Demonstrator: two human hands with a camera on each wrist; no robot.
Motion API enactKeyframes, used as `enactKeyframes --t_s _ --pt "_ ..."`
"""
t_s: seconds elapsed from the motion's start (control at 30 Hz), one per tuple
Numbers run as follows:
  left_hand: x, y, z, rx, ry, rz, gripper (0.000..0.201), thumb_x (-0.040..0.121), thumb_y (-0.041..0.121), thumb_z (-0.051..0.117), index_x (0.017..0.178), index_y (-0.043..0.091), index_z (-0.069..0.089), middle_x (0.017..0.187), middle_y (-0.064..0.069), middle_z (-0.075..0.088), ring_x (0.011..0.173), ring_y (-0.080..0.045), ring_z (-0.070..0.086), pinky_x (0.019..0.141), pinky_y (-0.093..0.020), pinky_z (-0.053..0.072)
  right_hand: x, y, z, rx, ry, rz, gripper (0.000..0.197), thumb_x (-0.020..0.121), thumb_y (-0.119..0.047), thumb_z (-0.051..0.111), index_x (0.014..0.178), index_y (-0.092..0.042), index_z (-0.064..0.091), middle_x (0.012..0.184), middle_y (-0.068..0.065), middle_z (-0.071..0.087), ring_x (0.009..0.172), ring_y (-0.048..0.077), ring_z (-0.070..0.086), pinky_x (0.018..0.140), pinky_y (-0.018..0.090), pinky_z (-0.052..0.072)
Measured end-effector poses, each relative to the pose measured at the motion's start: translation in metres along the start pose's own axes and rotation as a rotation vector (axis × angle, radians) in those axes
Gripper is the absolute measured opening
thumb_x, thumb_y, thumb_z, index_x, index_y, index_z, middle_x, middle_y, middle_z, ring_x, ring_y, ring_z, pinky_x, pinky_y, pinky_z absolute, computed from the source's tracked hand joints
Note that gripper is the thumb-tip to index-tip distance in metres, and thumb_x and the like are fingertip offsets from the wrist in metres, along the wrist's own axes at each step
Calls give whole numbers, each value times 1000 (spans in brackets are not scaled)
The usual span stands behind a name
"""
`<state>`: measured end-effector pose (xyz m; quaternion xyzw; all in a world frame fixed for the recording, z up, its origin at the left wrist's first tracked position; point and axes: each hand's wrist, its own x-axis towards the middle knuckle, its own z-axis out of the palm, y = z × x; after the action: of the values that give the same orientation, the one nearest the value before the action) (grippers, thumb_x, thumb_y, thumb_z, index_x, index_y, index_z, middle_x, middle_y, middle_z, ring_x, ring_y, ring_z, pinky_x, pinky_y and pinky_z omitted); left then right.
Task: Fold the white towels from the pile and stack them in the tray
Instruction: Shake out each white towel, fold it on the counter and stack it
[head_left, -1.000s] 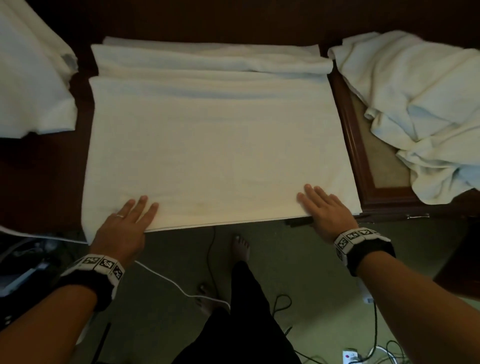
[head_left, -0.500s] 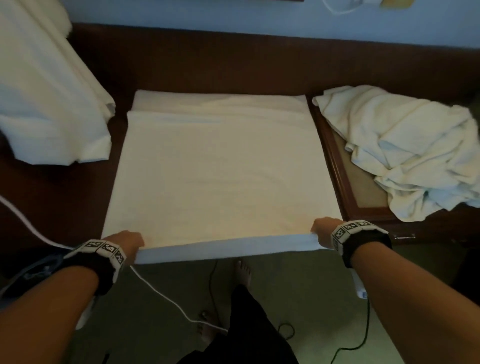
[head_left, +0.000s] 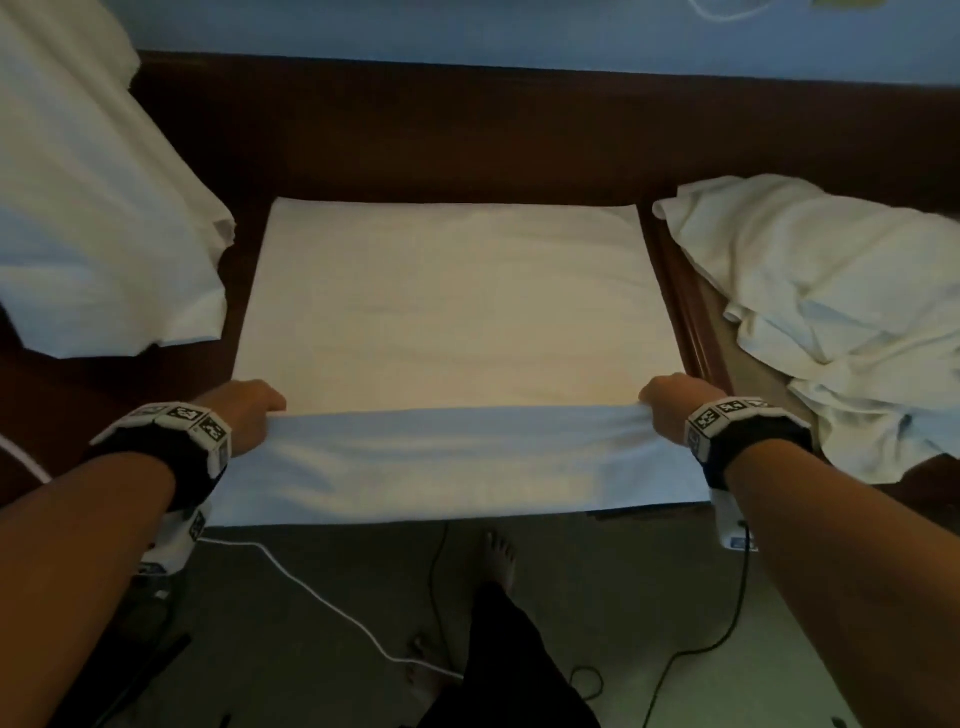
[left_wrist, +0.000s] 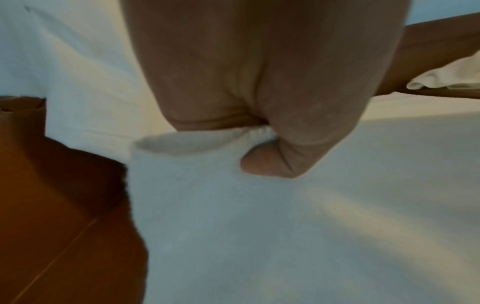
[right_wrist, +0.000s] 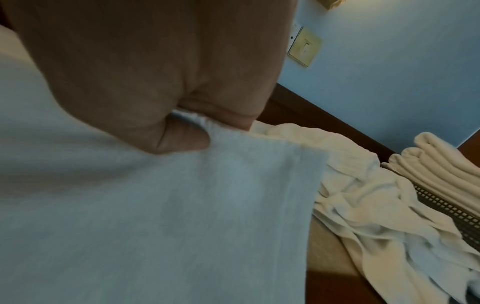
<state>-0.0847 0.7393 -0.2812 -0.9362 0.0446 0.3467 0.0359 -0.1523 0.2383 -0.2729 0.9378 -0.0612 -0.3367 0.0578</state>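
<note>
Towel (head_left: 457, 322) lies flat on the table (head_left: 415, 130), near edge lifted: left hand (head_left: 244, 410) and right hand (head_left: 670, 410) each pinch a corner. Only the right wrist view shows the basket (right_wrist: 451, 207) holding folded towels (right_wrist: 439, 162), beside the pile (head_left: 831, 312).

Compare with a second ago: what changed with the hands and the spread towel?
Both hands went from resting flat on the towel's near edge to gripping its near corners: left hand, right hand. They have lifted that edge and carried it away from the person, starting a fold. The crumpled pile on the right and the white cloth on the left stayed put.
</note>
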Motion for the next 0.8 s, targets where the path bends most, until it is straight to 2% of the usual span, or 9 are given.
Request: enactKeyframes --t_s 0.07,0.13,0.33,0.47,0.53,0.6,0.67,0.73,0.8 --pt "16 -2 -13 -55 89 -2 42 96 -3 46 133 12 60 145 -16 53 131 -35 51 107 -39 42 17 3 -11 9 24 -1 27 92 -2 47 108 -11 67 108 13 68 95 31 66 86 41 56" --pt "33 -2 -25 -103 164 -9 40 94 -4 49 129 10 63 141 -19 56 128 -38 53 107 -43 43 34 5 -21 9 28 10 29 93 -3 48 112 -12 67 112 13 67 99 33 66 85 39 55" --pt "84 2 -62 -136 149 -108 46 98 2 47 141 15 55 151 -15 46 134 -38 46 111 -45 40 94 12 -58 -23 74 -5 24 91 -3 47 102 -14 66 106 12 67 92 34 65 73 36 51" --pt "121 -1 -74 -100 138 -166 44 99 11 47 140 22 54 149 -14 47 129 -39 49 107 -48 43 134 15 -82 -38 64 -8 23 92 -5 48 102 -15 66 109 13 66 93 34 64 75 35 51" --pt "134 2 -79 -79 175 -181 31 98 11 46 123 22 62 133 -16 57 114 -40 55 97 -48 47 151 16 -90 -30 71 -2 25 91 -7 49 109 -13 66 113 14 65 99 36 64 83 39 54" --pt "144 4 -82 -73 221 -183 21 96 7 46 98 18 63 104 -16 61 92 -38 56 85 -48 49 165 16 -95 -18 75 10 29 91 -7 49 114 -13 65 116 15 65 101 37 64 85 41 55" --pt "149 6 -82 -105 264 -183 18 93 4 48 88 17 60 96 -17 59 86 -38 55 83 -51 50 172 14 -95 -19 79 18 27 91 -6 48 111 -13 65 112 14 65 98 36 64 85 41 55" --pt "149 9 -73 -94 330 -170 19 89 6 57 104 16 62 112 -19 59 101 -42 55 92 -54 47 173 12 -87 -61 124 29 26 89 -11 51 112 -14 63 112 12 63 101 34 60 88 42 53" --pt "141 15 -47 -46 387 -146 53 85 18 69 136 16 54 141 -20 47 127 -44 43 105 -55 35 167 9 -67 -65 282 38 34 85 -14 55 119 -14 59 121 13 57 112 36 52 93 46 46"
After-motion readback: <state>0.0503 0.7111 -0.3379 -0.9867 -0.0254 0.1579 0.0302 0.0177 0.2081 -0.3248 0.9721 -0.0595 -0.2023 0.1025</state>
